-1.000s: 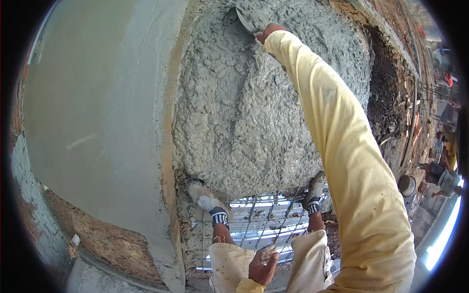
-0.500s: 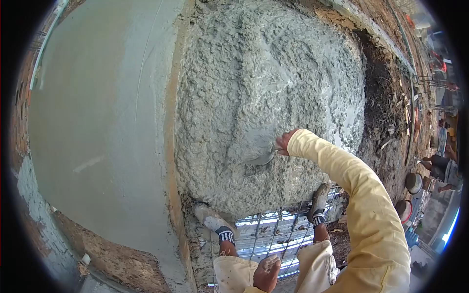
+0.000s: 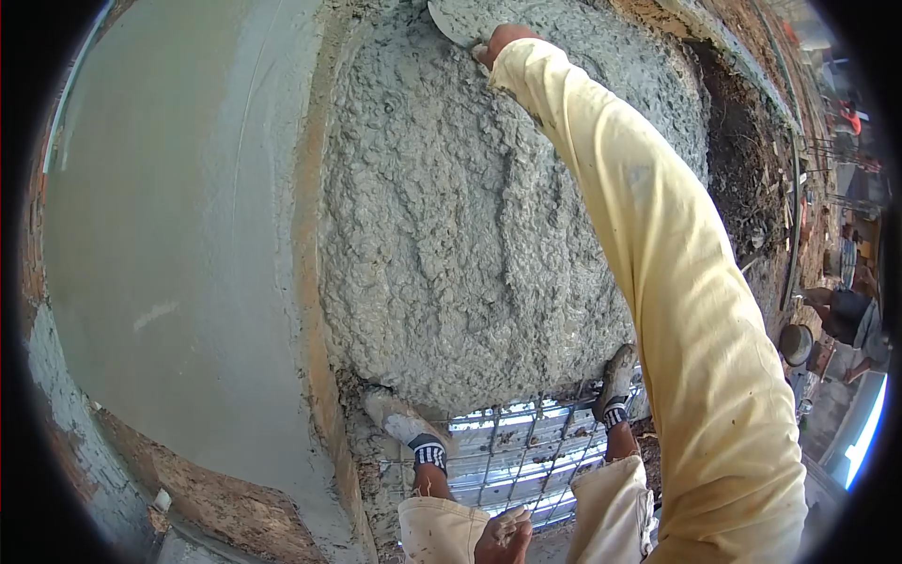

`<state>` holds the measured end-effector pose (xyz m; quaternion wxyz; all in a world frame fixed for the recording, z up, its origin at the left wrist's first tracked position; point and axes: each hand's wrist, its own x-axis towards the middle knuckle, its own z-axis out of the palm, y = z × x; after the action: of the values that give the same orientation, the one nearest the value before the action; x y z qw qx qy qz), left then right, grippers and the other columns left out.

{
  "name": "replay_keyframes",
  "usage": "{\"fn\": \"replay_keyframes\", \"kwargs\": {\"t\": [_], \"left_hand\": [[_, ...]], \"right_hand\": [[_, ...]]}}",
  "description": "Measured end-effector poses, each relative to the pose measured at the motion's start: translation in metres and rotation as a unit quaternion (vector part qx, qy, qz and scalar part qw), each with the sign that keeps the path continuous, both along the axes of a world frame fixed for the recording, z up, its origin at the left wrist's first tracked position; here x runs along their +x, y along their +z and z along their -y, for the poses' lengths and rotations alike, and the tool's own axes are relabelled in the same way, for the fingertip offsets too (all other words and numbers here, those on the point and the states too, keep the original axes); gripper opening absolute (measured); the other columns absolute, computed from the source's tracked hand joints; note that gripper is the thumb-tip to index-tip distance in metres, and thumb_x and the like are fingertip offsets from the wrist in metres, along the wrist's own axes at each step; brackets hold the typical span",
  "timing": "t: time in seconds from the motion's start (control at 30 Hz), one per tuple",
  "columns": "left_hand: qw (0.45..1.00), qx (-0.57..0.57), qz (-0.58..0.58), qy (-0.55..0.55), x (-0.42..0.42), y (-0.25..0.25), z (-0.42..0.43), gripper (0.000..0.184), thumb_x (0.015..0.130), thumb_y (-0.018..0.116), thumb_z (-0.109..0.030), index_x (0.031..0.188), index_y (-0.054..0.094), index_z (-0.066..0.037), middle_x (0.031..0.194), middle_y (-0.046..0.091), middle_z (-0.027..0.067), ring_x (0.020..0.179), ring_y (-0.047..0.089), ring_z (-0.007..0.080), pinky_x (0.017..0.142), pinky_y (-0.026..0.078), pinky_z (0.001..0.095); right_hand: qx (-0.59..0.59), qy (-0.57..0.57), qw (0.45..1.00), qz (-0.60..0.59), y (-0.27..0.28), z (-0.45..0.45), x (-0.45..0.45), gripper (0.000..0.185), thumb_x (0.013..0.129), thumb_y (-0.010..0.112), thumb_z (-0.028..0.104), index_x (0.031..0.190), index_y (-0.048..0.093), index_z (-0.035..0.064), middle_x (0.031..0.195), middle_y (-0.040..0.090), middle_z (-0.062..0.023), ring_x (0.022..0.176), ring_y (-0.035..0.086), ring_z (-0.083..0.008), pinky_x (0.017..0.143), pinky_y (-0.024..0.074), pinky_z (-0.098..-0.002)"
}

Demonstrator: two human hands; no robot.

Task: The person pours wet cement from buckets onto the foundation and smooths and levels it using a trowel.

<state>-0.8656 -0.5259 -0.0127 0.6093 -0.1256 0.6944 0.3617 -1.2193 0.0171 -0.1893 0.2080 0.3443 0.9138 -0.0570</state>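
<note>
"At the far part of the lumpy, wet grey concrete [image 3: 423, 207], is that the thin, curved, grey metal trowel [image 3: 451, 23]?"

"Yes, its blade tilted. The right hand's [image 3: 508, 43] grip is closed on it, though the fingers hide the handle."

"And the left hand [image 3: 505, 540]?"

"Half curled by the pale cream cloth trousers [image 3: 611, 508], fingertips grey-smeared. I can't tell whether that grip has anything."

"What could go wrong?"

"A wet handle could slip, I'd judge, and so long a reach could upset the balance. The crusted, grey-brown shoes [image 3: 399, 418] stand beside the square-gapped steel bar grid [image 3: 526, 446]; a toe might catch."

"And the smooth, flat grey cement surface [image 3: 169, 235]?"

"A stray swing might scratch it."
</note>
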Motion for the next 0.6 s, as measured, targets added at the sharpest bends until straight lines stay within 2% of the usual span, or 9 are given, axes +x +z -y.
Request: {"fn": "replay_keyframes", "kwargs": {"t": [0.07, 0.1, 0.13, 0.17, 0.2, 0.27, 0.37, 0.47, 0.6], "left_hand": [[0.998, 0.015, -0.031, -0.050, 0.001, 0.001, 0.000, 0.035, 0.090, 0.057, -0.029, 0.116, 0.057, -0.006, 0.108, 0.060, 0.0100, 0.101, 0.056, 0.0201, 0.088, 0.044, 0.0322], [1.000, 0.020, -0.005, -0.002, 0.003, -0.001, -0.001, 0.036, 0.089, 0.057, -0.029, 0.116, 0.057, -0.006, 0.108, 0.061, 0.0095, 0.101, 0.056, 0.0193, 0.088, 0.044, 0.0318], [0.998, 0.026, 0.019, 0.045, 0.005, -0.004, -0.003, 0.036, 0.089, 0.058, -0.030, 0.116, 0.057, -0.006, 0.108, 0.061, 0.0090, 0.101, 0.056, 0.0185, 0.089, 0.043, 0.0315], [0.995, 0.031, 0.044, 0.090, 0.003, -0.005, -0.004, 0.037, 0.089, 0.058, -0.031, 0.116, 0.057, -0.006, 0.108, 0.061, 0.0085, 0.100, 0.056, 0.0177, 0.089, 0.043, 0.0312], [0.997, 0.019, 0.028, 0.064, -0.001, -0.005, -0.006, 0.037, 0.089, 0.058, -0.030, 0.116, 0.057, -0.006, 0.109, 0.061, 0.0084, 0.101, 0.056, 0.0176, 0.089, 0.043, 0.0310], [1.000, -0.011, -0.002, 0.010, -0.011, -0.001, -0.011, 0.037, 0.089, 0.059, -0.030, 0.116, 0.057, -0.006, 0.109, 0.060, 0.0083, 0.102, 0.055, 0.0175, 0.090, 0.042, 0.0307], [0.999, -0.011, 0.025, 0.016, -0.028, 0.005, -0.020, 0.037, 0.090, 0.059, -0.030, 0.118, 0.056, -0.006, 0.112, 0.060, 0.0084, 0.104, 0.055, 0.0186, 0.091, 0.041, 0.0303], [0.999, -0.019, 0.008, 0.039, -0.020, -0.004, -0.005, 0.037, 0.090, 0.059, -0.030, 0.118, 0.055, -0.006, 0.114, 0.059, 0.0086, 0.106, 0.053, 0.0182, 0.094, 0.040, 0.0297], [0.990, 0.047, 0.053, 0.122, -0.022, -0.012, 0.009, 0.039, 0.091, 0.058, -0.029, 0.121, 0.052, -0.004, 0.115, 0.058, 0.0073, 0.108, 0.051, 0.0163, 0.094, 0.039, 0.0301]], "right_hand": [[-0.050, -0.034, 0.998, -0.004, -0.002, 0.010, 0.017, 0.048, 0.085, 0.056, 0.046, 0.098, 0.065, 0.0007, 0.094, 0.066, -0.0209, 0.090, 0.064, -0.0366, 0.079, 0.0498, -0.0442], [-0.062, 0.041, 0.997, 0.002, 0.019, 0.039, 0.042, 0.050, 0.086, 0.053, 0.047, 0.100, 0.061, -0.0001, 0.092, 0.065, -0.0223, 0.090, 0.063, -0.0374, 0.080, 0.0490, -0.0453], [-0.121, 0.014, 0.992, 0.023, 0.026, 0.062, 0.072, 0.052, 0.087, 0.050, 0.049, 0.106, 0.056, 0.0004, 0.093, 0.065, -0.0229, 0.091, 0.063, -0.0375, 0.082, 0.0480, -0.0462], [-0.123, 0.032, 0.982, 0.141, 0.018, 0.082, 0.093, 0.054, 0.089, 0.047, 0.046, 0.131, 0.045, 0.0113, 0.109, 0.063, -0.0180, 0.100, 0.061, -0.0349, 0.087, 0.0476, -0.0451], [-0.175, 0.119, 0.966, 0.147, 0.034, 0.107, 0.112, 0.055, 0.089, 0.048, 0.048, 0.122, 0.050, 0.0044, 0.103, 0.064, -0.0202, 0.098, 0.062, -0.0359, 0.086, 0.0482, -0.0463], [-0.138, 0.251, 0.945, 0.158, -0.005, 0.137, 0.158, 0.053, 0.087, 0.050, 0.048, 0.114, 0.053, 0.0027, 0.100, 0.064, -0.0188, 0.095, 0.062, -0.0357, 0.082, 0.0492, -0.0474], [-0.143, 0.274, 0.936, 0.169, -0.034, 0.129, 0.138, 0.054, 0.086, 0.050, 0.053, 0.115, 0.051, 0.0063, 0.107, 0.062, -0.0176, 0.096, 0.062, -0.0358, 0.081, 0.0499, -0.0479], [-0.089, 0.239, 0.958, 0.133, -0.054, 0.093, 0.099, 0.045, 0.085, 0.055, 0.048, 0.105, 0.060, 0.0074, 0.098, 0.066, -0.0134, 0.093, 0.063, -0.0341, 0.078, 0.0503, -0.0467], [-0.008, 0.173, 0.977, 0.127, -0.023, 0.047, 0.042, 0.045, 0.084, 0.058, 0.046, 0.106, 0.063, 0.0069, 0.105, 0.066, -0.0133, 0.098, 0.063, -0.0326, 0.083, 0.0498, -0.0445]]}}
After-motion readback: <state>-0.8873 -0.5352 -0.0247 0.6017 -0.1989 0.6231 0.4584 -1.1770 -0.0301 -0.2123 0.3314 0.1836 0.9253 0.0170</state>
